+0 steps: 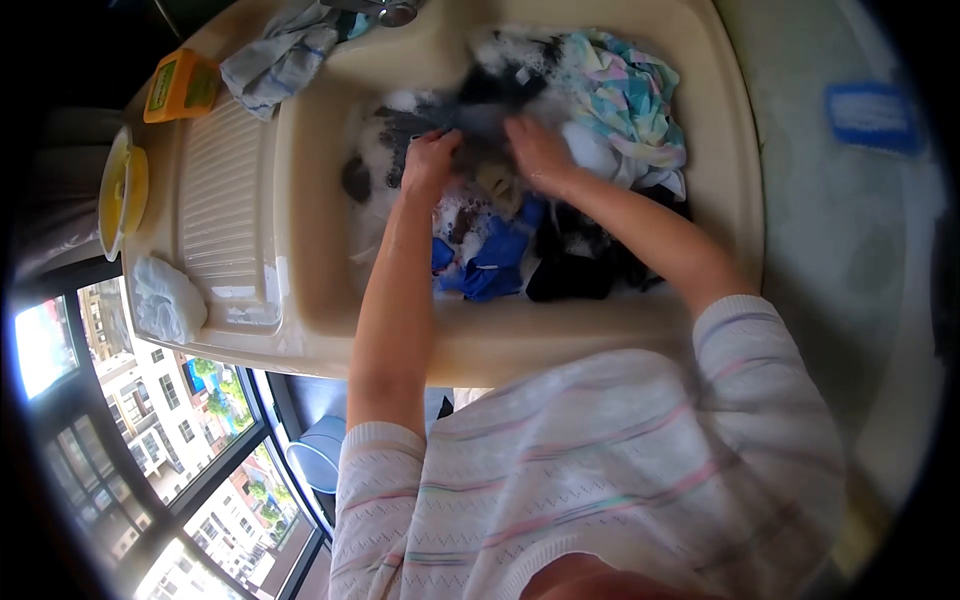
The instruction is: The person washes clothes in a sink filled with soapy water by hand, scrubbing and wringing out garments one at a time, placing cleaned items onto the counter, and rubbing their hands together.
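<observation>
A dark grey garment [485,122], blurred by motion, stretches between my two hands over the soapy water. My left hand [430,165] is closed on its left part, with cloth showing past the fingers. My right hand [540,155] grips the other side; its fingertips are smeared and partly hidden. Around them float wet clothes: a blue cloth [497,262] and a black one [570,277] toward me, a beige piece [496,188] just below the hands, and a pastel checked cloth [628,100] with a white piece [590,152] to the right.
The beige sink [325,240] has a ribbed washboard [228,205] on its left. Along that side are an orange container [182,86], a grey cloth [282,58], a yellow basin [122,195] and a crumpled white bag [168,300]. A faucet [397,13] overhangs the back; a blue brush [872,118] lies right.
</observation>
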A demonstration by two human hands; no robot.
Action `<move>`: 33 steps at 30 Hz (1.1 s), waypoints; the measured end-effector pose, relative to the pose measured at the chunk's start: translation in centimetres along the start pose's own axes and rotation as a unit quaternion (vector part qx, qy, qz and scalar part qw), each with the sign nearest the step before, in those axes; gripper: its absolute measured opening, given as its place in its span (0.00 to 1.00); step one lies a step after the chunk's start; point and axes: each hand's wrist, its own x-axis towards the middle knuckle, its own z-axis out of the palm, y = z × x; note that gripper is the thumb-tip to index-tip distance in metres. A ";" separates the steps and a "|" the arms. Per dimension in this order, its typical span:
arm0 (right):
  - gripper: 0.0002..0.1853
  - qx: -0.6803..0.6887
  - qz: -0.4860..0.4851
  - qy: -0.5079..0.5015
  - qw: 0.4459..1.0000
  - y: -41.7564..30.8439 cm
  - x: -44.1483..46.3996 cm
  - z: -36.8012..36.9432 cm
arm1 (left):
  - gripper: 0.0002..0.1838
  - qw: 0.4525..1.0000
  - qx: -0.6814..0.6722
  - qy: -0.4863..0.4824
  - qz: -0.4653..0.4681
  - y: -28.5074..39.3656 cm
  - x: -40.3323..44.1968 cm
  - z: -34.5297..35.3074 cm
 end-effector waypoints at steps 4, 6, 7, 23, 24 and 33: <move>0.10 -0.001 0.059 -0.025 0.998 -0.2 3.3 -1.8 | 0.22 0.982 -0.159 -0.011 -0.105 0.8 -0.8 -0.5; 0.06 0.179 0.064 0.086 0.978 -2.8 3.8 -2.1 | 0.23 0.953 -0.268 -0.084 -0.114 1.3 -0.7 -0.2; 0.08 0.212 -0.029 0.092 0.973 -5.9 3.5 -4.7 | 0.23 0.928 -0.328 -0.153 -0.092 0.9 -0.3 -0.5; 0.13 0.008 0.013 0.055 0.998 2.1 3.3 -1.6 | 0.16 0.976 0.139 0.124 0.112 -0.8 0.9 -1.6; 0.14 -0.058 -0.001 0.018 0.998 1.9 1.6 -1.0 | 0.18 0.951 0.246 0.133 0.135 -1.4 1.5 -1.8; 0.15 0.122 0.006 -0.098 0.988 -0.1 6.2 -8.0 | 0.29 0.847 0.409 0.160 0.301 2.0 -1.3 -2.4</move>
